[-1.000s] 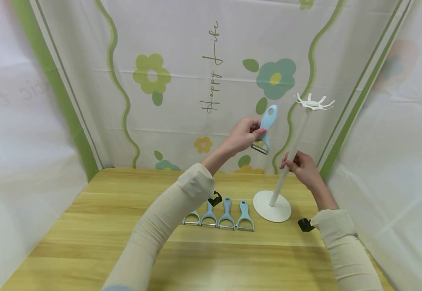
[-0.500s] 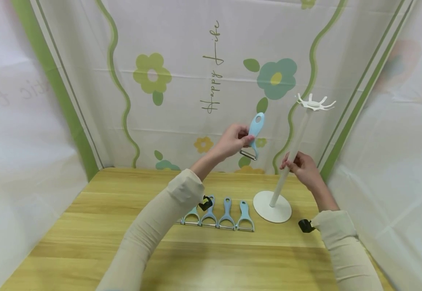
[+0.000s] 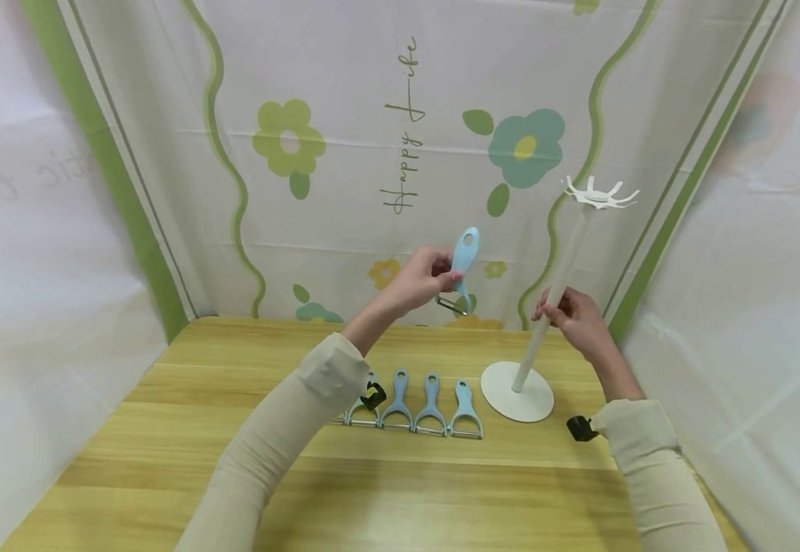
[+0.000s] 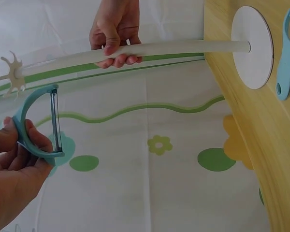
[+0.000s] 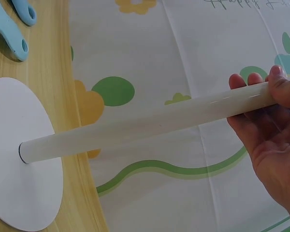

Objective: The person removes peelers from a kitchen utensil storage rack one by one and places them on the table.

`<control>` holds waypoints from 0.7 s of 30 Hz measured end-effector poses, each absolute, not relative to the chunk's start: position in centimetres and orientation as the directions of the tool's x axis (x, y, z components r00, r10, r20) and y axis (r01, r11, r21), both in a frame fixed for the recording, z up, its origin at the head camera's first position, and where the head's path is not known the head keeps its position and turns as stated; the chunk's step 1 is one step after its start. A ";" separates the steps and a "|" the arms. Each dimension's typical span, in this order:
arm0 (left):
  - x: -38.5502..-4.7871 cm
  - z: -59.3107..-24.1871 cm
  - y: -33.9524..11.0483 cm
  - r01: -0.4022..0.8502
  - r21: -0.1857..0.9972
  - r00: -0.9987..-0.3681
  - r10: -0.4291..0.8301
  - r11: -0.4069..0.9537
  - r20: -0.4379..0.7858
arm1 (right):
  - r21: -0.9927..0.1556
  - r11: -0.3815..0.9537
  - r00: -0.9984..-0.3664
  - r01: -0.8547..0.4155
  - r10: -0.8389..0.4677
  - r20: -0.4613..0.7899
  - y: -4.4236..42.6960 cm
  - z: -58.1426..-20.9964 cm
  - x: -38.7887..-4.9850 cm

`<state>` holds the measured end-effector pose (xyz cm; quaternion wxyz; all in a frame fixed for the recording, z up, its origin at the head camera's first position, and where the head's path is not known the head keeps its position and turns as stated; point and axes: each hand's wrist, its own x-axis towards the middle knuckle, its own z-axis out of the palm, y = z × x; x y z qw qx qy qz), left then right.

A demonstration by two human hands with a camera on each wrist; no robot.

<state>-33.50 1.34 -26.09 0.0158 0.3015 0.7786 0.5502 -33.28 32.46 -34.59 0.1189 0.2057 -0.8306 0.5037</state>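
Note:
My left hand point(image 3: 422, 284) pinches a light blue Y-shaped peeler point(image 3: 465, 254) in the air, its holed handle end pointing up and its blade below. In the left wrist view the peeler's curved frame and metal blade point(image 4: 56, 121) show beyond the fingertips. My right hand point(image 3: 575, 318) grips the white pole of a stand point(image 3: 566, 261) about midway up. The stand's round base point(image 3: 500, 391) rests on the table, and a ring of curved white hooks point(image 3: 598, 198) tops it with nothing hanging there. The peeler is left of the pole, apart from it.
Several blue peelers lie in a row left of the base, blades toward me; the rightmost peeler point(image 3: 464, 406) is closest to it. My left sleeve point(image 3: 303, 414) covers the row's left end. A flowered cloth point(image 3: 345, 230) hangs behind the wooden table point(image 3: 186, 429).
My left hand has moved left and down with the peeler, away from the stand's top. More of the peeler row now shows beside the sleeve. The right hand stays on the pole.

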 end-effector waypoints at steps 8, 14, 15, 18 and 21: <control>-33.6 -27.8 -0.2 0.439 0.869 -0.830 0.475 0.230 0.294 | -0.781 0.416 -0.885 -0.465 -0.223 0.408 32.5 -34.6 -33.3; -33.4 -29.3 -2.2 0.437 0.862 -0.844 0.449 0.256 0.294 | -0.785 0.412 -0.886 -0.463 -0.221 0.407 32.4 -34.7 -33.4; -33.3 -29.5 -2.6 0.435 0.864 -0.845 0.446 0.253 0.295 | -0.785 0.411 -0.886 -0.464 -0.221 0.408 32.4 -34.7 -33.4; -33.2 -30.3 -3.8 0.421 0.875 -0.852 0.437 0.240 0.290 | -0.784 0.407 -0.883 -0.469 -0.220 0.414 32.4 -34.7 -33.4; -33.1 -31.1 -5.0 0.400 0.887 -0.861 0.427 0.230 0.277 | -0.787 0.401 -0.884 -0.468 -0.216 0.415 32.5 -34.8 -33.3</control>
